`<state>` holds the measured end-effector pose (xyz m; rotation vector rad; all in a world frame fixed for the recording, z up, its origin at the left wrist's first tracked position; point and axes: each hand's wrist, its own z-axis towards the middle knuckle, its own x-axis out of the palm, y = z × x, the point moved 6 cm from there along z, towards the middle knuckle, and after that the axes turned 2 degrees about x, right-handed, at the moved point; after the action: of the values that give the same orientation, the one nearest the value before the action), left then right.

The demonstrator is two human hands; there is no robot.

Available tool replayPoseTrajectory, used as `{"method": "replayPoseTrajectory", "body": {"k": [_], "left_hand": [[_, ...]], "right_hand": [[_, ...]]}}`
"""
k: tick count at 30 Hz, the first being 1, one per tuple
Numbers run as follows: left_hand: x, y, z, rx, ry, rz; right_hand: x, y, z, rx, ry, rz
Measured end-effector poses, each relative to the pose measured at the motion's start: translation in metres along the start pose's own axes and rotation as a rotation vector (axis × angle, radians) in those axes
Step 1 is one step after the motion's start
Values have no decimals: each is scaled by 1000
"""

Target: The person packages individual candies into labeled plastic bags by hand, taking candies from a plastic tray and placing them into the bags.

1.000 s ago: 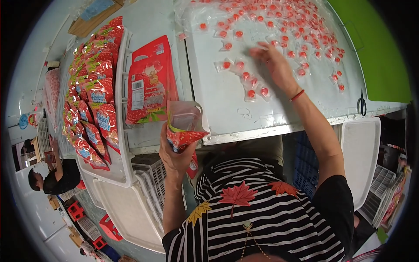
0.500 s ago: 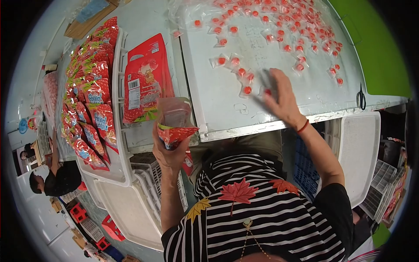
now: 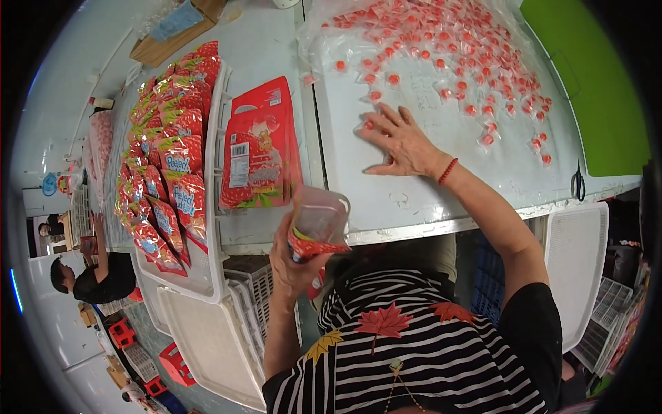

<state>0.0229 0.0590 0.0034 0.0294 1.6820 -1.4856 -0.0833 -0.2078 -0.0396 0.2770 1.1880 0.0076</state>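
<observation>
My left hand [image 3: 291, 268] is wrapped round a red foil pouch [image 3: 321, 219] at the table's front edge. The pouch is upright with its mouth wide, showing a pale inner side. My right hand [image 3: 407, 147] lies palm down on the white tabletop, fingers spread. At its fingertips is a small wrapped red candy [image 3: 369, 125]; anything under the palm is hidden. Many more clear-wrapped red candies [image 3: 487, 71] are strewn beyond and to the right of it. Left of the pouch lies a stack of flat red pouches [image 3: 264, 153].
A white tray [image 3: 215, 265] of filled red pouches [image 3: 183, 155] stands on the left. Black scissors [image 3: 578, 183] lie near the front right edge, by a green panel [image 3: 600, 90]. A co-worker in black [image 3: 103, 279] is at far left.
My right hand has moved left and is now spread over where several candies lay; those are mostly out of sight. The left hand still holds the pouch. The whole view has shifted slightly.
</observation>
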Motion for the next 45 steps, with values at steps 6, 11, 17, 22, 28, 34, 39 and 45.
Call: {"method": "replayPoseTrajectory", "body": {"k": [6,11,17,22,28,34,39,45], "left_hand": [[-2,-11,6,179,-79,33],[-8,-19,12,256,-73,106],[-14,-13,0,236,-116,153],[-10,-3,3,155,-99,124],[-15,-8,11,153,-129,143],[-12,8,10,112,-80,67],[-11,23,2,3,-93,-81],[-16,28,-3,1,-101,36]], "right_hand": [[17,50,16,6,-25,126],[9,49,19,129,-91,218],[-5,-70,64,298,-329,233],[19,-124,92,261,-299,11],[24,-100,67,94,-245,304],[4,-174,29,820,-525,1717],[10,-178,23,857,-453,1430],[8,-131,47,600,-288,933]]}}
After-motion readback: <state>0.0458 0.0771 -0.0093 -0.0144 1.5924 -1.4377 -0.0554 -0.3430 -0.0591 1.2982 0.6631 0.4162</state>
